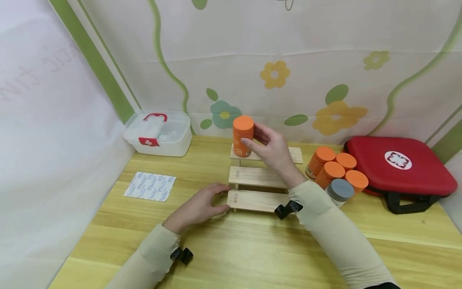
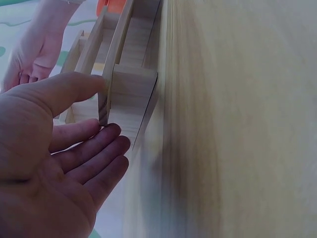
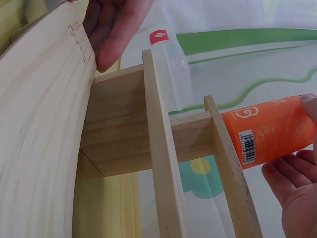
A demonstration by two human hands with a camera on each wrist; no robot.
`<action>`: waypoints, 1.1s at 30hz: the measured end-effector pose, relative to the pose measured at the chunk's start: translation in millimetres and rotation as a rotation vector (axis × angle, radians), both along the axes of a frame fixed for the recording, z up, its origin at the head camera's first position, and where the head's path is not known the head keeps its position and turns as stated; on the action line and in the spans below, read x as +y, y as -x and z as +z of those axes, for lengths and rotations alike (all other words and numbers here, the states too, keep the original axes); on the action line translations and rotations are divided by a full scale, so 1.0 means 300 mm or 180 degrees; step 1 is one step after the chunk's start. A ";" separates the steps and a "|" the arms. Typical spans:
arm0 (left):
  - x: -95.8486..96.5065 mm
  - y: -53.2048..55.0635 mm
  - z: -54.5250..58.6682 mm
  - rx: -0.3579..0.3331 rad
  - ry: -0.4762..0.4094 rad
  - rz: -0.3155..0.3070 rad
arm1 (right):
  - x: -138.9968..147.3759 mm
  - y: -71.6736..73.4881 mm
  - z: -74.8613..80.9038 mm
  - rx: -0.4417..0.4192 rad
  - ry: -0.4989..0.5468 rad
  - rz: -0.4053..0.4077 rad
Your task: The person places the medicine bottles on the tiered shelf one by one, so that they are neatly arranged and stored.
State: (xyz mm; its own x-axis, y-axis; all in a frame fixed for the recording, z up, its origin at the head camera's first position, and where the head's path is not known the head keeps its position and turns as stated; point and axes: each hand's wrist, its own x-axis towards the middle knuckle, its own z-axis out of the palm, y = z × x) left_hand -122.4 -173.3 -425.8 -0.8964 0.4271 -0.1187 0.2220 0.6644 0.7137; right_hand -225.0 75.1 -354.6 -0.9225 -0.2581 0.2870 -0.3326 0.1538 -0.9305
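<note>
A three-tier wooden step stand (image 1: pixel 258 200) stands on the table. My right hand (image 1: pixel 276 150) holds an orange bottle (image 1: pixel 243 136) upright at the left end of the top tier, thumb on one side and fingers behind. In the right wrist view the base of the orange bottle (image 3: pixel 267 130) meets the top board. At the left end of the bottom tier is my left hand (image 1: pixel 198 206). In the left wrist view its thumb (image 2: pixel 81 89) and forefinger lie at opposite edges of that board, pinching it; the other fingers extend loosely.
Several orange-capped bottles (image 1: pixel 330 170) and a grey-capped bottle (image 1: pixel 340 190) cluster right of the stand. Beyond them lies a red first-aid case (image 1: pixel 397 160). A clear plastic box (image 1: pixel 159 134) with a red handle stands back left; a white printed packet (image 1: pixel 150 186) lies before it.
</note>
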 end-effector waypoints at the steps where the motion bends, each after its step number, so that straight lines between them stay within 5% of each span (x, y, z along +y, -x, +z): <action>1: 0.000 0.000 0.000 0.0007 -0.0001 -0.0007 | 0.004 -0.002 -0.001 -0.0011 0.0005 -0.0001; 25: 0.011 -0.002 -0.003 0.0023 0.0035 0.0020 | 0.099 -0.077 0.019 0.0206 -0.0083 0.0039; 33: 0.009 0.000 -0.006 0.0033 0.0053 0.0042 | 0.141 -0.120 0.027 0.0525 -0.0125 0.0007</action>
